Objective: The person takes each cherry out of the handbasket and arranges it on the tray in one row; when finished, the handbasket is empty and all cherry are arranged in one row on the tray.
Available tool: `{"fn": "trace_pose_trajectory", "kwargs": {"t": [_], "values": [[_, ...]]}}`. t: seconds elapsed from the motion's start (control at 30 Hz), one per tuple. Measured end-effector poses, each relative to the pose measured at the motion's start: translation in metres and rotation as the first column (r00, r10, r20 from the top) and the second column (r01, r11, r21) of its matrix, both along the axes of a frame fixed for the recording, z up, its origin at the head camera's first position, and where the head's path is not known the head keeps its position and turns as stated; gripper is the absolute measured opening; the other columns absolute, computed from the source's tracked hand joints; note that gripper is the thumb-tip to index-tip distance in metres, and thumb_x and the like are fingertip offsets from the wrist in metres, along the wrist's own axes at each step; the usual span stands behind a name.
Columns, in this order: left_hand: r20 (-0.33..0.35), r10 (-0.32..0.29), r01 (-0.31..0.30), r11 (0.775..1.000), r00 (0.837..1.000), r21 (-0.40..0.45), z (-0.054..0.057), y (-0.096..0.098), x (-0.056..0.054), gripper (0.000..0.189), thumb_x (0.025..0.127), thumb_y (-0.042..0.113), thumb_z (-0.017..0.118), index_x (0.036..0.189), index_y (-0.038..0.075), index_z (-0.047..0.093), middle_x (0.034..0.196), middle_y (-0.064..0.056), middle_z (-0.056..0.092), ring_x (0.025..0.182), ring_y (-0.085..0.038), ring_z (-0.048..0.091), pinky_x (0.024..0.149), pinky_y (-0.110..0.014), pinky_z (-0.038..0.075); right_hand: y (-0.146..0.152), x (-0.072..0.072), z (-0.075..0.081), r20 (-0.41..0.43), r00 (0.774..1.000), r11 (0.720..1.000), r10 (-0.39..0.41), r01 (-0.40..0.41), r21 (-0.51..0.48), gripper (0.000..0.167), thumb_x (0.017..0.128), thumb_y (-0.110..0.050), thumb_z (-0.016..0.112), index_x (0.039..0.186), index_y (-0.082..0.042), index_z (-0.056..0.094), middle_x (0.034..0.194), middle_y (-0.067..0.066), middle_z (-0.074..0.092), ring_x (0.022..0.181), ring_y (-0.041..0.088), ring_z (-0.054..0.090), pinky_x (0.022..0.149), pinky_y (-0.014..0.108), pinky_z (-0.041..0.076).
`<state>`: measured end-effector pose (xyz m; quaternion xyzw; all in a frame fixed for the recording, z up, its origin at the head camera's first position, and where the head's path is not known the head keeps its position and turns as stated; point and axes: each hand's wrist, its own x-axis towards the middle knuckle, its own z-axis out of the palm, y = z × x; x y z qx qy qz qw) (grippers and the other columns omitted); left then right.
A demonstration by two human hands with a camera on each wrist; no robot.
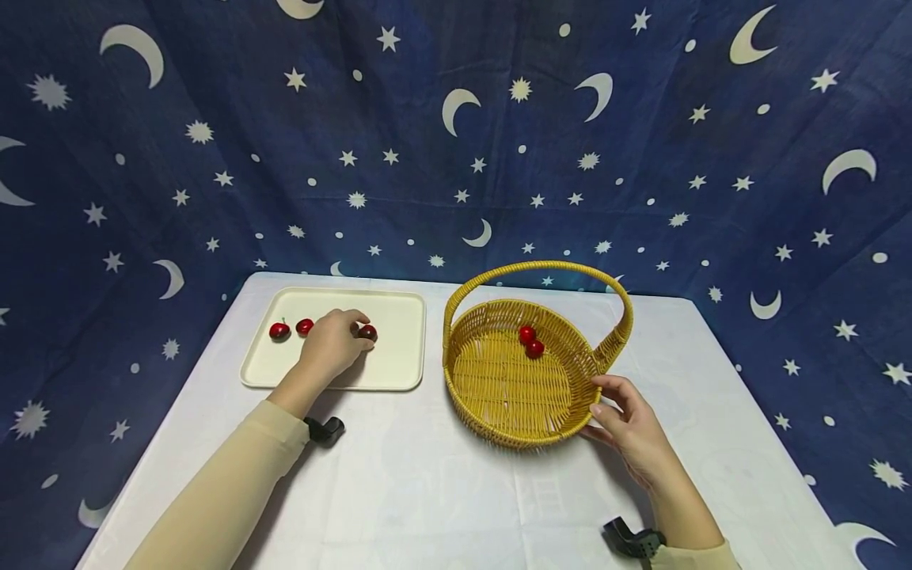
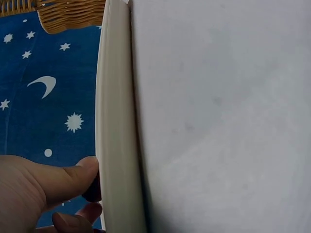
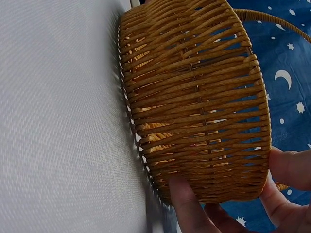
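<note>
Sleeves (image 1: 221, 491), hands (image 1: 333, 344) on cherry (image 1: 368, 332) and basket (image 1: 509, 388)

Person's bare right hand (image 3: 286, 211) grips curved golden-brown woven basket (image 3: 194, 107) near rim (image 3: 266, 124), fingertip (image 3: 181, 186) against side; white cloth (image 3: 63, 121) beneath; blue moon-and-star-printed fabric (image 3: 294, 131) beyond.

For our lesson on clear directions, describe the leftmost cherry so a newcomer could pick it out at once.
On the white table, the cream tray lies left of the wicker basket. The cherry sits nearest the tray's left side; unlike its neighbour, it shows a green stem.
</note>
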<state>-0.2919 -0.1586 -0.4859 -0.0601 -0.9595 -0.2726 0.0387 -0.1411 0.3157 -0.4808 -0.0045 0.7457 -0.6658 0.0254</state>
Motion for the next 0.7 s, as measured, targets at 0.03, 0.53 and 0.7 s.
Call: {"fn": "trace_pose_trajectory", "kwargs": {"t": [0.03, 0.53, 0.7], "values": [[0.000, -0.006, 0.006, 1.000, 1.000, 0.002, 0.000, 0.000, 0.000, 0.039, 0.090, 0.020, 0.086, 0.125, 0.009, 0.075, 0.111, -0.018, 0.073, 0.102, -0.038, 0.070, 0.086, -0.054, 0.055, 0.000, 0.000, 0.000, -0.001, 1.000, 1.000, 0.000, 0.000, -0.001, 0.046, 0.109, -0.002, 0.058, 0.149, 0.007, 0.036, 0.145, 0.016, 0.043, 0.112, 0.008, 0.070, 0.086, 0.033, 0.065], [0.038, -0.048, 0.049, 0.999, 0.998, -0.007, 0.010, -0.009, 0.004, 0.046, 0.092, 0.008, 0.079, 0.137, 0.011, 0.071, 0.130, -0.020, 0.073, 0.114, -0.043, 0.071, 0.094, -0.058, 0.055, 0.001, 0.000, 0.001, -0.005, 1.000, 1.000, 0.012, -0.012, -0.016, 0.046, 0.109, -0.003, 0.058, 0.148, 0.007, 0.036, 0.140, 0.011, 0.048, 0.111, 0.009, 0.071, 0.087, 0.033, 0.065], [-0.003, -0.076, 0.076, 0.997, 0.997, 0.027, 0.030, -0.005, 0.008, 0.047, 0.093, 0.008, 0.078, 0.139, 0.011, 0.070, 0.134, -0.017, 0.073, 0.126, -0.045, 0.067, 0.103, -0.061, 0.053, 0.002, 0.001, 0.000, -0.006, 1.000, 1.000, 0.015, -0.015, -0.016, 0.046, 0.109, -0.004, 0.058, 0.148, 0.007, 0.037, 0.141, 0.009, 0.049, 0.112, 0.009, 0.071, 0.087, 0.033, 0.065]]}}
